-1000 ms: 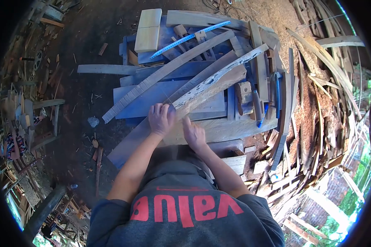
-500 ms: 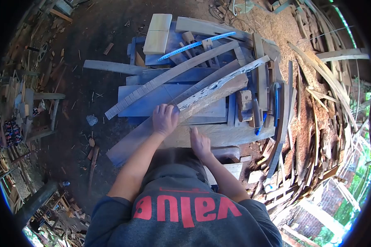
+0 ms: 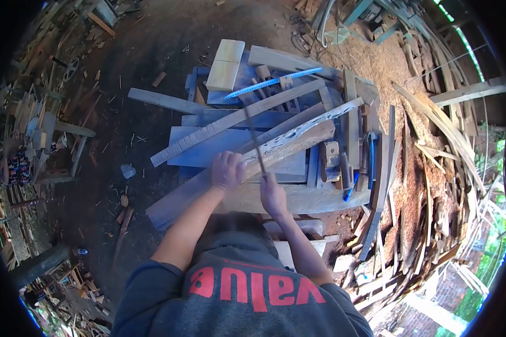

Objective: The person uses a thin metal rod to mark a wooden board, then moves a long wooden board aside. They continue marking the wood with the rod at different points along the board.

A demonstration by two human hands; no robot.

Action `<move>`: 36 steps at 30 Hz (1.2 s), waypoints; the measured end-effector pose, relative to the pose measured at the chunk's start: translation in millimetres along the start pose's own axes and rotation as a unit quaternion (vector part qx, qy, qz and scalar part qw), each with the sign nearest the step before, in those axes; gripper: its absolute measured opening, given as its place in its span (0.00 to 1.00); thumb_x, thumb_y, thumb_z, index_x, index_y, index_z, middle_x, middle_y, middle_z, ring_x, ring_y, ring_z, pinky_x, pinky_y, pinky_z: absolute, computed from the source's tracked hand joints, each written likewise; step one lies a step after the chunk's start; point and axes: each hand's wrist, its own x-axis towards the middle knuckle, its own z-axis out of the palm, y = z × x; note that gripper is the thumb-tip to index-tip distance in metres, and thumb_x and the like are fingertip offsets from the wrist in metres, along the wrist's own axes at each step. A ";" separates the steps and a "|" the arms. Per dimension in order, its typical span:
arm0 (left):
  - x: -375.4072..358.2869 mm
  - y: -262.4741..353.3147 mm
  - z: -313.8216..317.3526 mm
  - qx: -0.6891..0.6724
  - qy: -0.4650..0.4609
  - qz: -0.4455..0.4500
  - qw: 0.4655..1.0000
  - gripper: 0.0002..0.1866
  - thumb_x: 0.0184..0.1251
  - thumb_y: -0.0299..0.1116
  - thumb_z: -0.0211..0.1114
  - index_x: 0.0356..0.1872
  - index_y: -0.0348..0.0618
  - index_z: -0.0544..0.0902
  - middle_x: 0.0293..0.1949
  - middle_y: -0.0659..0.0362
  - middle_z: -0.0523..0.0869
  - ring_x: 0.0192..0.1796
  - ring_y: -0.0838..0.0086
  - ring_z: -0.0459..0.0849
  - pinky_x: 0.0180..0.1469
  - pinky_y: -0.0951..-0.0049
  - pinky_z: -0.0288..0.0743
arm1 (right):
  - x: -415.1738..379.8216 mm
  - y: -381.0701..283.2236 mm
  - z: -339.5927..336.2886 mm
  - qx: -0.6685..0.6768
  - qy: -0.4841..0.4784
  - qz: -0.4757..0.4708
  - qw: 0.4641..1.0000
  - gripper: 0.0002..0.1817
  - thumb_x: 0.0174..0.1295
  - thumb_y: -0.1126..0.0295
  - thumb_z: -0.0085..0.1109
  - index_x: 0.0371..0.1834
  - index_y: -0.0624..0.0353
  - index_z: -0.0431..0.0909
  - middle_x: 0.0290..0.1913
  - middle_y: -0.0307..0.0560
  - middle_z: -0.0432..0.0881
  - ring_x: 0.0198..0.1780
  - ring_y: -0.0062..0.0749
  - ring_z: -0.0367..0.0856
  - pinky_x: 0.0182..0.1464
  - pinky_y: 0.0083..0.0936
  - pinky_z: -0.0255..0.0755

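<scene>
My left hand [image 3: 228, 170] is closed over the near end of a rough timber [image 3: 306, 135] with a pale, pitted edge, which lies slanting across the bench boards. Just to its right, my right hand [image 3: 273, 195] is wrapped around the near end of a handsaw [image 3: 255, 136]. The saw's narrow dark blade, seen almost edge-on, points away from me and crosses the timber beside my left hand. Beyond lies a long wooden strip [image 3: 239, 119] with many cross lines marked along its left part. A wide plank [image 3: 326, 194] runs under the near side.
A blue measuring strip [image 3: 272, 83] and pale wood blocks [image 3: 225, 64] lie at the back of the bench. Wooden hand planes [image 3: 331, 160] and a blue pen [image 3: 352, 187] sit at the right. Sawdust [image 3: 371, 62] and scrap strips [image 3: 427, 185] cover the ground beyond.
The saw blade now shows clearly across the timber, where before it was barely visible. My right hand stays close to the same place, and the whole view has shifted slightly.
</scene>
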 end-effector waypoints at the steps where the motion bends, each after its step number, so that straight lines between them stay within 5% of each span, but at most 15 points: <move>1: 0.6 1.8 -3.5 -0.017 -0.019 -0.015 1.000 0.12 0.61 0.39 0.62 0.41 0.44 0.77 0.38 0.53 0.77 0.42 0.56 0.75 0.46 0.58 0.68 | -8.2 7.4 -9.0 0.044 0.034 0.021 0.998 0.09 0.71 0.64 0.46 0.43 0.59 0.66 0.26 0.65 0.80 0.30 0.66 0.80 0.30 0.53 0.72; 6: 1.7 9.1 -8.8 -0.025 -0.021 -0.034 0.999 0.13 0.62 0.40 0.63 0.42 0.46 0.77 0.39 0.53 0.77 0.44 0.57 0.75 0.48 0.59 0.68 | -49.3 52.8 -42.8 0.118 0.167 0.077 0.976 0.07 0.71 0.69 0.49 0.39 0.61 0.69 0.27 0.64 0.77 0.31 0.65 0.78 0.30 0.45 0.69; 9: 8.6 49.4 -21.7 -0.074 0.036 -0.067 0.994 0.13 0.64 0.41 0.64 0.39 0.43 0.78 0.36 0.56 0.78 0.43 0.63 0.78 0.48 0.60 0.70 | -71.4 80.4 -45.9 0.140 0.197 0.073 0.968 0.09 0.72 0.67 0.48 0.38 0.62 0.69 0.23 0.57 0.73 0.23 0.49 0.75 0.27 0.40 0.67; 11: 25.3 95.1 -46.1 -0.359 -0.118 -0.207 0.902 0.10 0.69 0.39 0.62 0.38 0.42 0.79 0.35 0.60 0.79 0.39 0.74 0.81 0.43 0.66 0.75 | -80.2 90.5 -44.1 0.171 0.176 0.110 0.963 0.10 0.72 0.67 0.48 0.37 0.62 0.69 0.23 0.56 0.73 0.23 0.46 0.75 0.27 0.39 0.67; 13: 40.6 142.4 -76.2 -0.538 -0.187 -0.204 0.796 0.09 0.73 0.36 0.59 0.40 0.41 0.78 0.35 0.63 0.80 0.36 0.81 0.81 0.39 0.74 0.77 | -84.4 102.1 -37.4 0.186 0.163 0.129 0.960 0.11 0.72 0.66 0.48 0.37 0.63 0.68 0.22 0.56 0.73 0.22 0.45 0.74 0.27 0.38 0.67; 16: 64.0 219.9 -155.1 -0.673 -0.278 -0.071 0.682 0.07 0.73 0.34 0.58 0.43 0.42 0.79 0.40 0.62 0.79 0.42 0.82 0.79 0.46 0.76 0.75 | -82.4 99.6 -33.2 0.121 0.237 -0.018 0.964 0.12 0.72 0.64 0.47 0.36 0.63 0.69 0.21 0.51 0.72 0.20 0.37 0.72 0.26 0.35 0.68; 18: 70.7 253.4 -207.0 -0.725 -0.354 0.020 0.591 0.07 0.74 0.31 0.56 0.46 0.42 0.80 0.44 0.59 0.77 0.49 0.77 0.76 0.51 0.71 0.72 | -79.9 93.5 -32.5 0.134 0.217 -0.007 0.967 0.12 0.72 0.64 0.47 0.36 0.63 0.69 0.21 0.51 0.72 0.20 0.37 0.72 0.26 0.35 0.68; 22: 64.7 301.9 -245.1 -0.822 -0.269 0.221 0.451 0.14 0.71 0.38 0.59 0.49 0.40 0.81 0.41 0.58 0.77 0.45 0.70 0.78 0.46 0.65 0.69 | -74.5 74.9 -30.2 0.179 0.166 0.041 0.969 0.12 0.72 0.64 0.48 0.36 0.62 0.69 0.21 0.52 0.73 0.21 0.39 0.72 0.26 0.35 0.67; 23: 59.6 310.7 -255.5 -0.822 -0.263 0.219 0.456 0.14 0.71 0.38 0.59 0.49 0.40 0.81 0.41 0.58 0.77 0.45 0.70 0.78 0.46 0.65 0.69 | -74.7 73.2 -29.6 0.183 0.158 0.035 0.970 0.11 0.72 0.64 0.48 0.36 0.62 0.70 0.22 0.52 0.74 0.21 0.39 0.72 0.26 0.35 0.66; 25: 50.1 323.9 -270.7 -0.898 -0.275 0.119 0.324 0.12 0.69 0.35 0.61 0.51 0.48 0.82 0.43 0.61 0.83 0.53 0.72 0.74 0.59 0.66 0.59 | -76.7 64.9 -30.1 0.181 0.142 0.022 0.973 0.10 0.72 0.65 0.48 0.36 0.62 0.68 0.22 0.54 0.74 0.22 0.45 0.73 0.26 0.37 0.66; 26: 47.0 323.6 -268.7 -0.898 -0.272 0.120 0.323 0.12 0.69 0.35 0.61 0.51 0.48 0.82 0.43 0.61 0.83 0.53 0.72 0.74 0.59 0.66 0.59 | -77.8 62.3 -30.9 0.179 0.134 0.014 0.975 0.10 0.72 0.67 0.48 0.36 0.62 0.67 0.22 0.57 0.73 0.22 0.52 0.73 0.26 0.40 0.66; 30: 45.0 309.9 -262.9 -0.899 -0.247 0.186 0.309 0.12 0.67 0.30 0.61 0.46 0.36 0.83 0.45 0.56 0.80 0.54 0.70 0.72 0.55 0.69 0.63 | -82.3 71.6 -22.7 0.152 0.149 0.000 0.977 0.10 0.72 0.67 0.48 0.36 0.62 0.67 0.22 0.57 0.74 0.22 0.52 0.74 0.25 0.40 0.65; 32: 50.5 292.5 -270.9 -0.893 -0.252 0.203 0.313 0.12 0.66 0.29 0.61 0.46 0.34 0.83 0.45 0.56 0.79 0.55 0.70 0.71 0.55 0.68 0.63 | -84.7 73.2 -21.0 0.158 0.135 0.021 0.978 0.09 0.71 0.66 0.48 0.37 0.61 0.70 0.22 0.50 0.73 0.21 0.33 0.71 0.25 0.34 0.66; 34: 64.2 268.8 -282.5 -0.845 -0.328 0.204 0.369 0.21 0.69 0.48 0.59 0.44 0.38 0.81 0.42 0.58 0.76 0.52 0.69 0.70 0.55 0.67 0.61 | -85.4 69.2 -20.5 0.165 0.125 0.040 0.977 0.09 0.71 0.67 0.48 0.37 0.61 0.70 0.22 0.50 0.74 0.22 0.34 0.72 0.25 0.34 0.65; 36: 68.2 255.4 -286.6 -0.848 -0.333 0.207 0.356 0.21 0.70 0.48 0.58 0.44 0.36 0.80 0.42 0.57 0.76 0.53 0.68 0.69 0.56 0.67 0.60 | -85.5 61.7 -18.7 0.171 0.112 0.059 0.977 0.09 0.71 0.67 0.48 0.37 0.61 0.70 0.22 0.51 0.74 0.22 0.34 0.73 0.25 0.35 0.65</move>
